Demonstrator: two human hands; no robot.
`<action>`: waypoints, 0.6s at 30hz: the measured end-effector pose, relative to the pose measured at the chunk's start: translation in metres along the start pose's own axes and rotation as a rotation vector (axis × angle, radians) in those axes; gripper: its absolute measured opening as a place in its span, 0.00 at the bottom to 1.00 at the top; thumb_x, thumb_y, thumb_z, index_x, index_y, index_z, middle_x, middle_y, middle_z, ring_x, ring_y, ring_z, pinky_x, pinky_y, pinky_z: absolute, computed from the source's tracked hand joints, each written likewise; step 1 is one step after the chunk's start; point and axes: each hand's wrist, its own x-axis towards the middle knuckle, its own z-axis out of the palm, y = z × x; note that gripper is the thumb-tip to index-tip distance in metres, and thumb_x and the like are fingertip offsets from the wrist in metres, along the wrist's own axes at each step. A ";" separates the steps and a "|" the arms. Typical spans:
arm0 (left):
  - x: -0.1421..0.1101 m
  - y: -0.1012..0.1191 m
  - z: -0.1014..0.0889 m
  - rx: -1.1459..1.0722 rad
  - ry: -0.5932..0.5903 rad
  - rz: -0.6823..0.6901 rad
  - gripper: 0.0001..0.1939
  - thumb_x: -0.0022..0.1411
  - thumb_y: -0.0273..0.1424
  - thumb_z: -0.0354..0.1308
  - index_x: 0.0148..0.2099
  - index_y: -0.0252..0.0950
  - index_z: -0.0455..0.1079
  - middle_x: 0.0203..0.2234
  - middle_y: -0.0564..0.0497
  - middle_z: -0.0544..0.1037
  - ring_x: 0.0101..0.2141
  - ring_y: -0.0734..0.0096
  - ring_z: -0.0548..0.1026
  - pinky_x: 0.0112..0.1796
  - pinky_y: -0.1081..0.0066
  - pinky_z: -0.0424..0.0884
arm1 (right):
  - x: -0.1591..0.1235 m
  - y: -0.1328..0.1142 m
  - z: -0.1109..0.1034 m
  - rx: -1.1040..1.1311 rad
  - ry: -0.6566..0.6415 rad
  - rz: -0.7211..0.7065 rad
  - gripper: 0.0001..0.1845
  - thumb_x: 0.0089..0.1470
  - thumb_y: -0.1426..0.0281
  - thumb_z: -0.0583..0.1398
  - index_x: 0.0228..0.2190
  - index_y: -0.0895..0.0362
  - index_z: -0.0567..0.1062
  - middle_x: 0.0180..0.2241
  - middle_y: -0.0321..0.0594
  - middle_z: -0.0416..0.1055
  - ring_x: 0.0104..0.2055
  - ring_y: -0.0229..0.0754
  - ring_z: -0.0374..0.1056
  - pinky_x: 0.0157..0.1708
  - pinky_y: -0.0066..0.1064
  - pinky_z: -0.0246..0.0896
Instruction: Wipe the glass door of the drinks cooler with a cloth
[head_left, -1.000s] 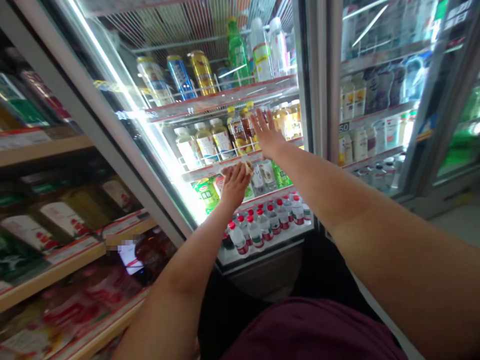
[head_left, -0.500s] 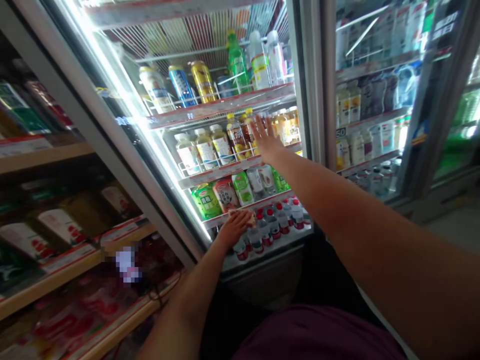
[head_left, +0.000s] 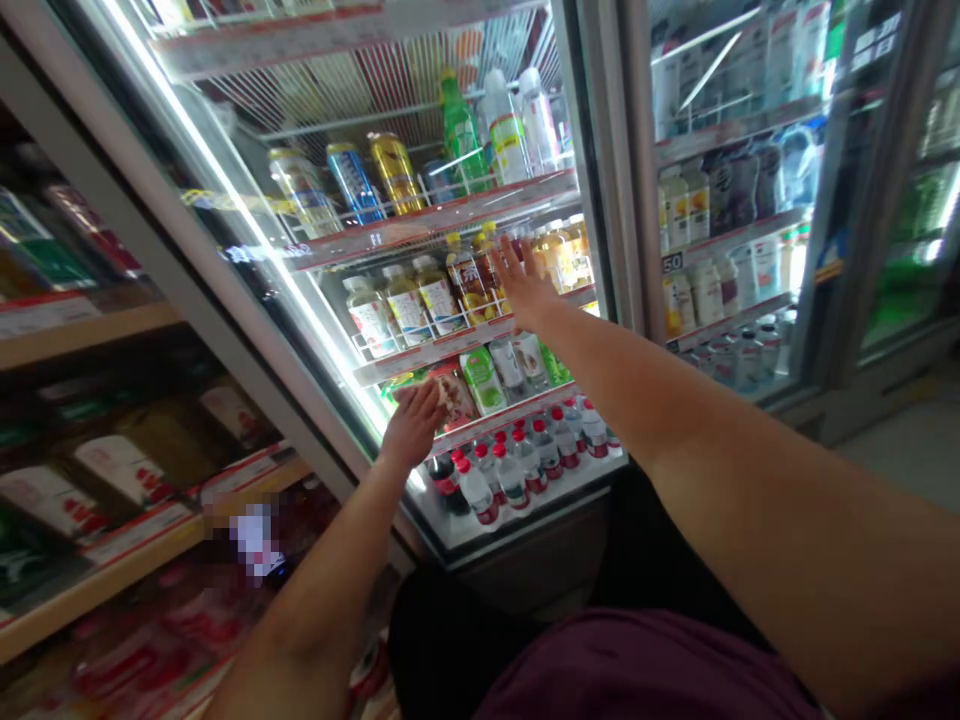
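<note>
My left hand presses a pale crumpled cloth against the lit glass cooler door, its fingers lying over the cloth. Behind it through the glass are green and red drink packs, with the green carton just to the right. My right hand is spread flat on the same door, higher up and to the right, with nothing in it. Bottles with yellow caps stand behind the glass beside its fingers.
Red-capped bottles fill the cooler's bottom shelf. To the right is a second glass-fronted cooler. Wooden shelves with bottles stand close on the left, and a blurred-out bright patch shows there.
My left hand has slid up and to the left over the glass with the cloth, uncovering bottom-shelf bottles. My right hand stays in about the same place; the view has shifted slightly.
</note>
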 end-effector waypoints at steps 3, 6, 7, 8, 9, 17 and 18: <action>0.025 -0.020 -0.020 0.002 0.080 -0.146 0.23 0.73 0.25 0.45 0.65 0.39 0.68 0.67 0.40 0.67 0.71 0.54 0.54 0.68 0.45 0.54 | -0.001 -0.001 -0.001 0.013 0.011 0.003 0.79 0.41 0.68 0.76 0.72 0.51 0.26 0.73 0.40 0.12 0.74 0.66 0.11 0.68 0.68 0.41; 0.053 -0.039 -0.042 -0.006 0.139 -0.270 0.25 0.75 0.31 0.44 0.70 0.37 0.62 0.69 0.38 0.61 0.73 0.55 0.48 0.69 0.47 0.49 | -0.005 -0.003 -0.004 -0.021 -0.006 0.016 0.78 0.42 0.70 0.76 0.72 0.52 0.26 0.73 0.40 0.12 0.74 0.65 0.12 0.69 0.65 0.43; 0.063 -0.045 -0.049 -0.010 0.150 -0.300 0.26 0.75 0.33 0.43 0.71 0.35 0.61 0.70 0.37 0.60 0.73 0.54 0.47 0.70 0.47 0.47 | -0.006 -0.004 -0.006 -0.042 -0.014 0.019 0.78 0.42 0.72 0.76 0.72 0.52 0.26 0.73 0.41 0.12 0.74 0.66 0.13 0.69 0.65 0.43; 0.071 -0.051 -0.056 -0.015 0.159 -0.327 0.27 0.75 0.34 0.42 0.71 0.34 0.59 0.71 0.37 0.58 0.73 0.53 0.45 0.70 0.47 0.46 | -0.007 -0.004 -0.007 -0.062 -0.019 0.021 0.79 0.41 0.73 0.76 0.72 0.52 0.26 0.73 0.42 0.12 0.74 0.66 0.13 0.69 0.64 0.44; 0.080 -0.058 -0.062 -0.021 0.165 -0.351 0.28 0.75 0.35 0.42 0.72 0.34 0.58 0.72 0.37 0.56 0.73 0.53 0.43 0.70 0.46 0.45 | -0.007 -0.004 -0.007 -0.072 -0.018 0.018 0.79 0.41 0.73 0.76 0.72 0.53 0.26 0.73 0.42 0.12 0.74 0.67 0.14 0.69 0.64 0.44; 0.137 -0.088 -0.107 -0.040 0.198 -0.484 0.33 0.71 0.34 0.44 0.75 0.35 0.47 0.75 0.47 0.47 0.73 0.50 0.40 0.68 0.36 0.41 | -0.007 -0.003 -0.008 0.031 0.003 0.007 0.74 0.45 0.69 0.74 0.73 0.50 0.29 0.74 0.41 0.14 0.74 0.65 0.13 0.69 0.65 0.42; 0.143 -0.088 -0.112 -0.032 0.189 -0.507 0.35 0.70 0.33 0.46 0.75 0.35 0.45 0.75 0.47 0.46 0.73 0.49 0.40 0.67 0.34 0.42 | -0.008 -0.003 -0.008 0.030 0.001 0.007 0.74 0.44 0.70 0.74 0.73 0.50 0.30 0.74 0.40 0.14 0.74 0.65 0.13 0.69 0.66 0.42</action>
